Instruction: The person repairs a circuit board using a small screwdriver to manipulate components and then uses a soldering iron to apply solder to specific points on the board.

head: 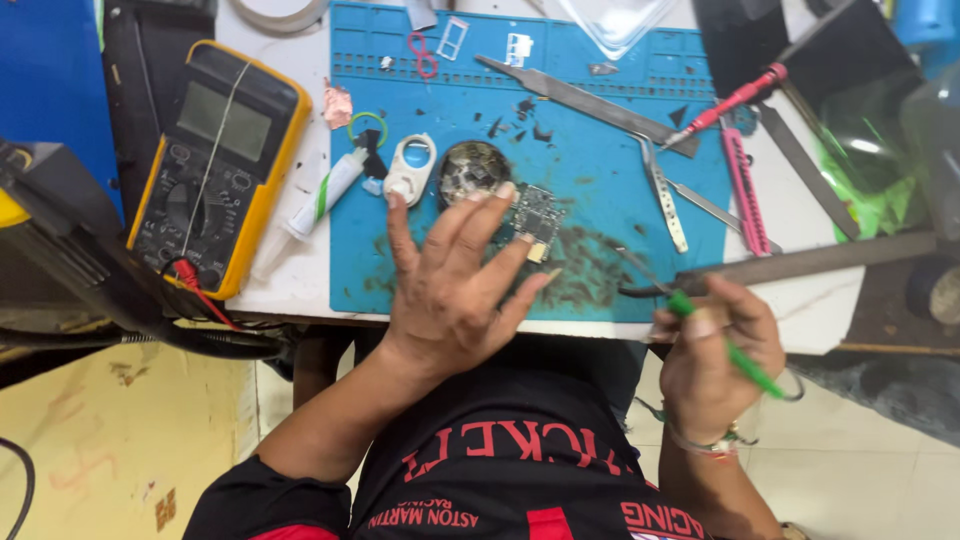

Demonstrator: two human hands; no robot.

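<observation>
the right hand (712,362) has its grip closed around a thin green-handled tool (745,365), pinched between thumb and fingers, with the tool's dark metal tip (640,272) reaching out over the lower right part of a blue silicone work mat (620,160). the left hand (455,280) holds nothing: its grip is wide open, fingers spread and flat, with the fingertips (503,192) resting on or just over a small green circuit board (537,215) that lies near the middle of the mat. just beyond the board sits a round metal casing (472,166) with small parts inside, and beside that a white oval plastic housing with a round hole (410,168). dark scraps and smudges are scattered over the mat around the board. further out on the mat lie a pair of silver tweezers (664,195), a long flat metal blade (585,98), and a red-handled screwdriver (730,103) at the far right edge, with a pink cutter knife (743,185) just beside the mat. on the left, off the mat, a small white tube with a green stripe (325,193) rests on the white counter (290,280), next to a yellow and black multimeter (215,165) with a red probe lead (195,285) plugged in.
</observation>
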